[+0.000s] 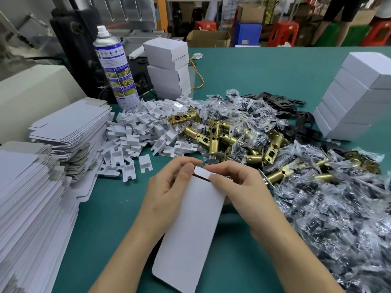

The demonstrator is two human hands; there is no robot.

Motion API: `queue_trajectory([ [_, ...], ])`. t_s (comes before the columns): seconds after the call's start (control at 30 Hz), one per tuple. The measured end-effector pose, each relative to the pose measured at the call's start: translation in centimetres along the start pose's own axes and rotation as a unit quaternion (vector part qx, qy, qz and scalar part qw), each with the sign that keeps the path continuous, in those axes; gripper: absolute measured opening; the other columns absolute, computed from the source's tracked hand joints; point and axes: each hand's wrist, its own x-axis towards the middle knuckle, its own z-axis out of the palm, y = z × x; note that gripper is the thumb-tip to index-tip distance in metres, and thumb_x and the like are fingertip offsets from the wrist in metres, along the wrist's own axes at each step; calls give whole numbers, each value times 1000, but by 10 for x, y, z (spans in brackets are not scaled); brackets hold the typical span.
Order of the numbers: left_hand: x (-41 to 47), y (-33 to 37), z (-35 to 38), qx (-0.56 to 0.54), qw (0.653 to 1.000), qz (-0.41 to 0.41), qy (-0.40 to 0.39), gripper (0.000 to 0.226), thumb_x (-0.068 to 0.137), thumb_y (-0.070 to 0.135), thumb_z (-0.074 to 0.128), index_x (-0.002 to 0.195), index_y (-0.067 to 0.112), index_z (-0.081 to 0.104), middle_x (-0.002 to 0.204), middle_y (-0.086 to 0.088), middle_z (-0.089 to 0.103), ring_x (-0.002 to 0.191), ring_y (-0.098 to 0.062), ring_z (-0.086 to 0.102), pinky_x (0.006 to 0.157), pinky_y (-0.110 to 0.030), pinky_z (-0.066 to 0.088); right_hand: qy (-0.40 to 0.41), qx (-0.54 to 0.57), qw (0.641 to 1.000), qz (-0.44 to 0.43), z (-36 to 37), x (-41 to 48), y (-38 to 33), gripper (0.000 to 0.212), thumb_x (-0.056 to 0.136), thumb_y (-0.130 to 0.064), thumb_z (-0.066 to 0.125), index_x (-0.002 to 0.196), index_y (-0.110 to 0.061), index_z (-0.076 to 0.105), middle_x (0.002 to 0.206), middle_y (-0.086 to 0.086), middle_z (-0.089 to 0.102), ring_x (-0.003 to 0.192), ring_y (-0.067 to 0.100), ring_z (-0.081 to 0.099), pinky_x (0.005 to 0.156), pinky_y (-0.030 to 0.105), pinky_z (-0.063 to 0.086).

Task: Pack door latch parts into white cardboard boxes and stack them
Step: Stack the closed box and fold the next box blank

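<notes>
A white cardboard box (190,229) is held lengthwise in front of me above the green table (110,218). My left hand (167,187) grips its far left edge, thumb on top. My right hand (237,187) pinches the small end flap at the far end. Brass door latches (213,134) lie in a heap just beyond my hands. Clear bags of dark screws (338,208) spread to the right. Black strike plates (281,102) lie behind them. Two stacks of closed white boxes stand at the back centre (169,66) and at the right (355,96).
Stacks of flat white box blanks (42,197) fill the left side. A pile of small white card inserts (137,134) lies left of the latches. A spray can (115,66) stands at the back left beside a black machine (78,45). A person stands far behind.
</notes>
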Motion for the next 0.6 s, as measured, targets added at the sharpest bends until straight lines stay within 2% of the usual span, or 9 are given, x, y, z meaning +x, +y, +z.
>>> queue_trajectory([
  [0.1, 0, -3, 1, 32, 999, 12, 1, 24, 101, 45, 53, 106, 33, 73, 79, 11, 69, 64, -4, 54, 55, -17, 40, -9, -4, 1000, -3, 1, 0, 2, 11, 89, -29, 70, 95, -30, 80, 91, -10, 75, 84, 12, 65, 86, 53, 57],
  [0.23, -1, -5, 2, 44, 999, 15, 1, 27, 99, 51, 54, 103, 32, 72, 77, 11, 68, 63, -4, 50, 54, -16, 38, -6, -15, 1000, -4, 3, -3, 1, 13, 85, -39, 71, 90, -30, 78, 84, -6, 74, 75, 7, 59, 74, 36, 50],
  [0.33, -1, -5, 2, 47, 999, 16, -1, 24, 101, 47, 54, 99, 31, 72, 73, 6, 65, 61, -7, 48, 53, -19, 37, 16, -34, 999, 1, 5, -5, 1, 19, 79, -44, 69, 91, -32, 77, 83, 5, 71, 70, 9, 58, 69, 36, 49],
  [0.4, -2, -4, 4, 48, 999, 20, -2, 23, 101, 45, 54, 97, 30, 72, 74, 1, 64, 62, -9, 48, 53, -23, 36, 32, -39, 999, 2, 7, -6, 1, 16, 81, -42, 69, 91, -32, 77, 79, 5, 70, 69, 11, 60, 66, 38, 52],
  [0.47, -3, -3, 7, 50, 999, 21, -5, 24, 101, 46, 53, 97, 30, 71, 76, -3, 64, 63, -11, 48, 54, -27, 36, 45, -46, 998, -3, 9, -7, 1, 6, 86, -35, 72, 89, -31, 76, 77, -3, 68, 73, 12, 62, 69, 43, 57],
  [0.53, -3, -1, 7, 51, 998, 23, 0, 25, 100, 46, 53, 97, 29, 70, 75, -5, 64, 60, -13, 45, 52, -27, 34, 52, -59, 997, -15, 11, -8, 2, 6, 91, -30, 72, 88, -33, 77, 83, -15, 69, 82, 12, 65, 77, 50, 61],
  [0.6, -3, 0, 5, 45, 999, 24, 15, 26, 100, 47, 53, 95, 27, 68, 73, -6, 62, 56, -9, 42, 50, -23, 33, 50, -76, 995, -38, 12, -9, 1, 9, 93, -30, 72, 92, -37, 78, 95, -20, 70, 93, 5, 66, 84, 44, 59],
])
